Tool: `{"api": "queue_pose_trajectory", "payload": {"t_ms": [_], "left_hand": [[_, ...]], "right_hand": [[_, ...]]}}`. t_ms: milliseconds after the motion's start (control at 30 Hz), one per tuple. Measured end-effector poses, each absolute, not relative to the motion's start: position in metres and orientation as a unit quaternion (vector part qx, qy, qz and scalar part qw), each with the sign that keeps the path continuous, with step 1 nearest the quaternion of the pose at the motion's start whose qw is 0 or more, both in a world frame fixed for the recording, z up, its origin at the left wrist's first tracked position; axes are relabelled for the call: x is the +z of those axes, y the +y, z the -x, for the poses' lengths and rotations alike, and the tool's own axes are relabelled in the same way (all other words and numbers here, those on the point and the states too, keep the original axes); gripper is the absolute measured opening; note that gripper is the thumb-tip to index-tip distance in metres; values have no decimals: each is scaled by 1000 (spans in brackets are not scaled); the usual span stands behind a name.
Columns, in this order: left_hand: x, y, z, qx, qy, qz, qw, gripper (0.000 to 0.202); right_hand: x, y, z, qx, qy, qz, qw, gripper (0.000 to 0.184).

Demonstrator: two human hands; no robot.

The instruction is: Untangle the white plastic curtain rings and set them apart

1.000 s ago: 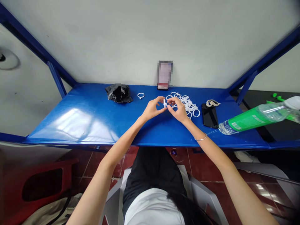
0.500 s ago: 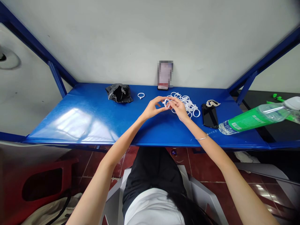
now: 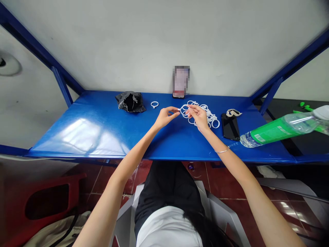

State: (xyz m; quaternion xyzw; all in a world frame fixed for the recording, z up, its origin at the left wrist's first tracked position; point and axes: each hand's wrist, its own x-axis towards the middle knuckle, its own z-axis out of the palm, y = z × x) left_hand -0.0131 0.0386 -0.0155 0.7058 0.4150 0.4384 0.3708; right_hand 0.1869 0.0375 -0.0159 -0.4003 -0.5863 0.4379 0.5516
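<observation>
My left hand (image 3: pixel 165 117) and my right hand (image 3: pixel 199 117) are raised over the blue table (image 3: pixel 102 130). Together they pinch one white plastic ring (image 3: pixel 184 109) between their fingertips, the left at its left end, the right at its right side. Just behind and right of the hands lies a heap of several white rings (image 3: pixel 207 115). One single ring (image 3: pixel 154 104) lies apart to the left.
A crumpled black bag (image 3: pixel 130 102) sits at the back left. A phone (image 3: pixel 180 81) leans on the wall. A dark phone (image 3: pixel 230 126), a small white clip (image 3: pixel 232 112) and a green-labelled bottle (image 3: pixel 280 128) lie at the right.
Both hands moved slightly away from me toward the heap, and the ring between them now shows more open and flat.
</observation>
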Motion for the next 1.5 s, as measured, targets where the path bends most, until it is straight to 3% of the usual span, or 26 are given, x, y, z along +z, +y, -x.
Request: {"api": "queue_pose_trajectory", "payload": {"t_ms": [167, 400, 600, 833, 1067, 1233, 1500], "left_hand": [[-13, 38, 14, 449, 419, -711, 342, 38], [-13, 33, 13, 396, 422, -811, 87, 23], [-14, 34, 14, 358, 416, -836, -5, 24], [-11, 34, 15, 330, 400, -855, -18, 27], [-14, 34, 14, 317, 392, -863, -21, 29], [-14, 33, 13, 318, 389, -864, -10, 29], [-15, 33, 11, 323, 381, -867, -9, 23]], "right_hand": [[-14, 35, -186, 440, -590, 400, 546, 48], [-14, 33, -185, 440, -600, 396, 538, 44], [-14, 32, -185, 431, -609, 402, 531, 41], [-13, 31, -186, 394, -648, 404, 511, 41], [-16, 30, -188, 147, -808, 386, 421, 53], [-17, 29, -190, 68, -828, 384, 402, 43], [-16, 30, -189, 44, -832, 382, 401, 30]]}}
